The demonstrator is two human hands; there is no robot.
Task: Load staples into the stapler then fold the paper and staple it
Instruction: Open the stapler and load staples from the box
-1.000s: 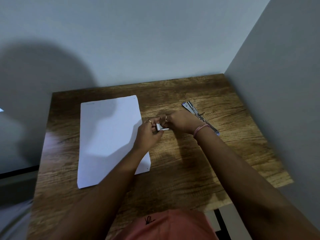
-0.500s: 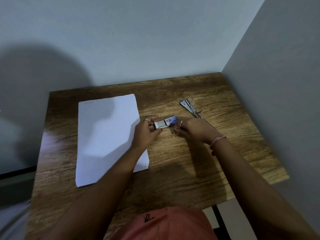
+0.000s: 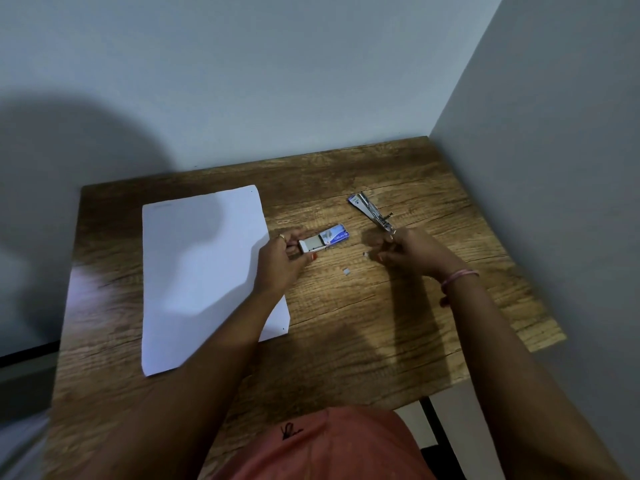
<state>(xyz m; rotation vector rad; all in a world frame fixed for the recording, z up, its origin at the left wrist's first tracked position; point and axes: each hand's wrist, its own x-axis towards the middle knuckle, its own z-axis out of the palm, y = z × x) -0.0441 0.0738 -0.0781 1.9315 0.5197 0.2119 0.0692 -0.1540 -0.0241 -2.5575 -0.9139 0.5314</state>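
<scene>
My left hand [image 3: 278, 263] grips the open tray end of a small staple box [image 3: 323, 239], whose blue sleeve points right on the wooden table [image 3: 346, 341]. My right hand [image 3: 414, 252] is right of the box with its fingers pinched; a small pale staple strip [image 3: 366, 253] shows at the fingertips. The metal stapler [image 3: 370, 210] lies swung open just beyond my right hand, touching its knuckles. A white sheet of paper [image 3: 201, 271] lies flat at the left, partly under my left forearm. A tiny pale bit [image 3: 346, 270] rests on the wood between my hands.
Walls close off the table at the back and on the right. The table's front edge runs close to my orange-clad torso [image 3: 325, 445]. A dark strip [image 3: 24, 355] shows past the left edge.
My hands have pulled apart. The box tray is slid out and stays in my left hand, while my right hand has moved right toward the stapler. A small bit now lies on the wood.
</scene>
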